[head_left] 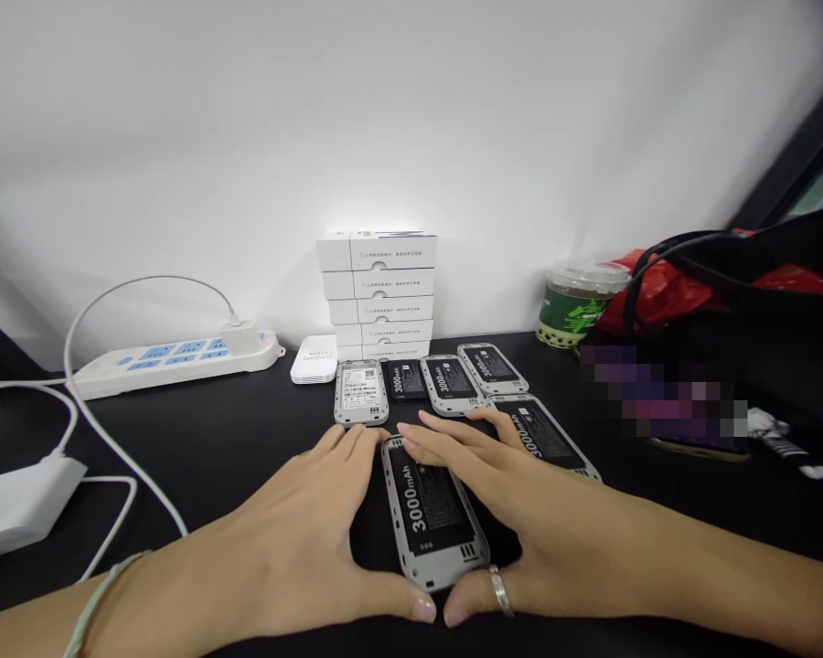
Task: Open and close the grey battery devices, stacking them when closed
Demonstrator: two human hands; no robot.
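A grey device shell with a black battery marked 3000mAh (429,512) lies on the dark table between my hands. My left hand (315,530) rests along its left side, fingers stretched towards its far end and thumb by its near end. My right hand (514,493) spans its right side. Its fingertips lie over the far edge, and its ringed thumb is by the near corner. Beyond my fingers are more shells with batteries (449,379), one shell without a battery showing a white label (361,393), and a loose black battery (407,379).
Several white boxes (390,283) are stacked against the wall, with white covers (314,358) beside them. A power strip (178,361), cables and a white adapter (27,503) occupy the left. On the right are a drink cup (580,306), a phone (700,448) and a black bag (782,347).
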